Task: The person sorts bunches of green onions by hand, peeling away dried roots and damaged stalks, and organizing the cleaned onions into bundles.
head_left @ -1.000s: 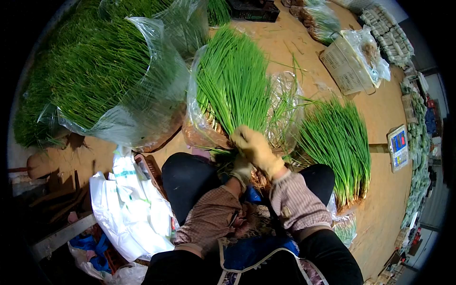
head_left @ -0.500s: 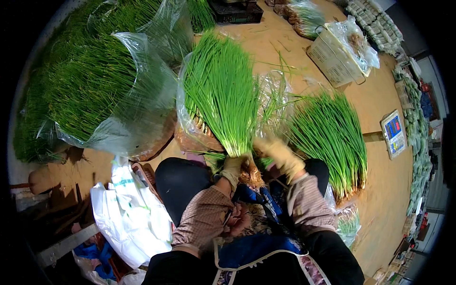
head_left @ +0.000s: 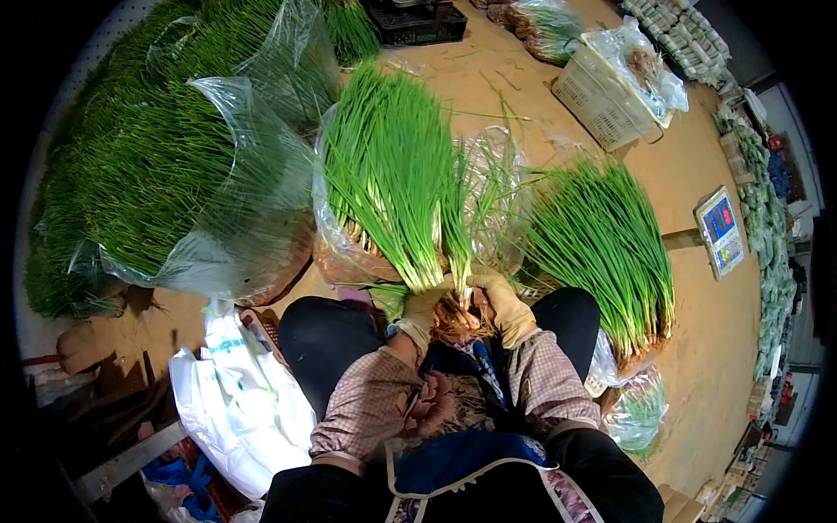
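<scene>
In the head view, my left hand (head_left: pixel 419 315), in a pale glove, is wrapped round the base of a big bunch of scallions (head_left: pixel 403 183). My right hand (head_left: pixel 500 302), gloved too, is closed on a thinner cluster of scallions (head_left: pixel 457 240) at the bunch's right side. Brown roots (head_left: pixel 455 321) hang between both hands, over my lap. The green tops point away from me and rest across an open clear plastic bag (head_left: pixel 327 235). My fingertips are partly hidden by stems and roots.
Large bagged scallions (head_left: pixel 157 174) fill the left. Another scallion pile (head_left: pixel 602 253) lies right, near a digital scale display (head_left: pixel 721 233). Beyond stand a cream crate (head_left: pixel 602 100) and a black crate (head_left: pixel 423 24). White plastic bags (head_left: pixel 248 410) lie by my left knee.
My right hand has moved left and down to the bunch and closed on a cluster at its right side. A gap now shows between that cluster and the main bunch.
</scene>
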Tool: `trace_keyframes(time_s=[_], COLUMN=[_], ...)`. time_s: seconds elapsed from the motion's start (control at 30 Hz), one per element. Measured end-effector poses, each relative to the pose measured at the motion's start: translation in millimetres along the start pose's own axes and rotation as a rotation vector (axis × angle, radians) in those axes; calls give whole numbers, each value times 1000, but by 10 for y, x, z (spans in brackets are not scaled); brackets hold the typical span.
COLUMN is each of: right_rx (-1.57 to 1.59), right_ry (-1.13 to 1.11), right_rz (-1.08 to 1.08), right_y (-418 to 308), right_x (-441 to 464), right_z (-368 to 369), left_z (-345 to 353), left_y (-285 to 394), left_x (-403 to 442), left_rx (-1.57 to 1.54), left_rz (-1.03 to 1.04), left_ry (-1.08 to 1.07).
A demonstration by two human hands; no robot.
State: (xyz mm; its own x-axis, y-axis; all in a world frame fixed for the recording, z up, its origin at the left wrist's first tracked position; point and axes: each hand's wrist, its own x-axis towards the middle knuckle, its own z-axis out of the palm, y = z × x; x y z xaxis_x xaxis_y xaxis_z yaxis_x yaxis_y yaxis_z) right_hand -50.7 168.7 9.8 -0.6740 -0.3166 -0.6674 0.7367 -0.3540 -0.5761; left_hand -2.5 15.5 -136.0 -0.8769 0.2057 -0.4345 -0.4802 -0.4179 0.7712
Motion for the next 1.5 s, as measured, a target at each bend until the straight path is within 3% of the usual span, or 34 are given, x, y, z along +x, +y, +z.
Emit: trace_keyframes(time_s=[0.03, 0.1, 0.13, 0.2, 0.27, 0.3, 0.37, 0.4, 0.47, 0.53, 0.6, 0.67, 0.7, 0.77, 0.8, 0.87, 0.93, 1.0, 1.07, 1.1, 1.13, 1.2, 1.23, 1.3, 1.37, 1.43, 1.47, 1.5], right_rx=[3, -443, -681, -859, -854, -764, -670, -472, -79, -47, -14, -175, -176, -700, -984, -1166, -1347, -1556, -1440, -1318, -1316, -234, -232, -1263, -1344, -1482, -1486, -1090], right_ry=[-3, -34, -83, -131, -150, -127, -106, -119, -142, -106, -71, -150, -151, -219, -269, -302, -337, -369, -440, -511, -513, -193, -193, 110, 172, 151, 146, 45], right_rz=[1, -266, -371, -468, -464, -486, -508, -482, -421, -411, -401, -563, -562, -803, -806, -769, -725, -1020, -1068, -1112, -1111, -177, -177, -569, -490, -726, -724, -803], right_y=[18, 116, 229, 388, 365, 349, 318, 299, 254, 215, 200, 223, 274, 348, 259, 221, 174, 61, 71, 84, 99, 82, 38, -152, -129, -1, 100, 201], right_x=[-28, -72, -63, -66, -133, -179, -222, -230, -248, -258, -275, -299, -263, -198, -233, -258, -304, -412, -357, -319, -283, -239, -224, -287, -260, -175, -108, -55], right_z=[94, 164, 134, 110, 180, 224, 283, 297, 313, 334, 367, 406, 371, 339, 335, 325, 318, 371, 348, 337, 324, 349, 394, 722, 788, 681, 601, 533], left_z=[291, 394, 526, 410, 322, 300, 297, 323, 426, 622, 543, 418, 361, 355, 405, 538, 476, 536, 751, 731, 689, 561, 574, 698, 549, 425, 478, 588], left_y=[292, 491, 862, 383, 262, 269, 342, 416, 553, 889, 785, 634, 581, 544, 563, 731, 572, 691, 1216, 1194, 1129, 877, 822, 995, 815, 754, 782, 835], left_x=[-174, -257, -462, -246, -185, -170, -182, -211, -293, -480, -435, -344, -303, -315, -368, -532, -463, -516, -742, -742, -731, -504, -470, -525, -487, -502, -517, -546], left_rx=[-125, 55, -77, -201, -544, -542, -733, -796, -855, -801, -791, -784, -878, -971, -924, -765, -704, -642, -450, -450, -637, -1003, -1003, -710, -586, -399, -405, -549], left_rz=[93, 15, -115, -39, 65, 67, -155, -232, -174, -156, -150, -144, -207, -271, -172, -32, 37, 103, -207, -207, -216, -249, -250, -189, -170, -262, -261, -168], left_ry=[107, 126, 58, 60, -43, -43, -61, -63, -44, 17, 3, -9, -114, -219, -92, 83, -16, -117, 31, 32, -51, -287, -286, -28, 46, 32, 35, 124])
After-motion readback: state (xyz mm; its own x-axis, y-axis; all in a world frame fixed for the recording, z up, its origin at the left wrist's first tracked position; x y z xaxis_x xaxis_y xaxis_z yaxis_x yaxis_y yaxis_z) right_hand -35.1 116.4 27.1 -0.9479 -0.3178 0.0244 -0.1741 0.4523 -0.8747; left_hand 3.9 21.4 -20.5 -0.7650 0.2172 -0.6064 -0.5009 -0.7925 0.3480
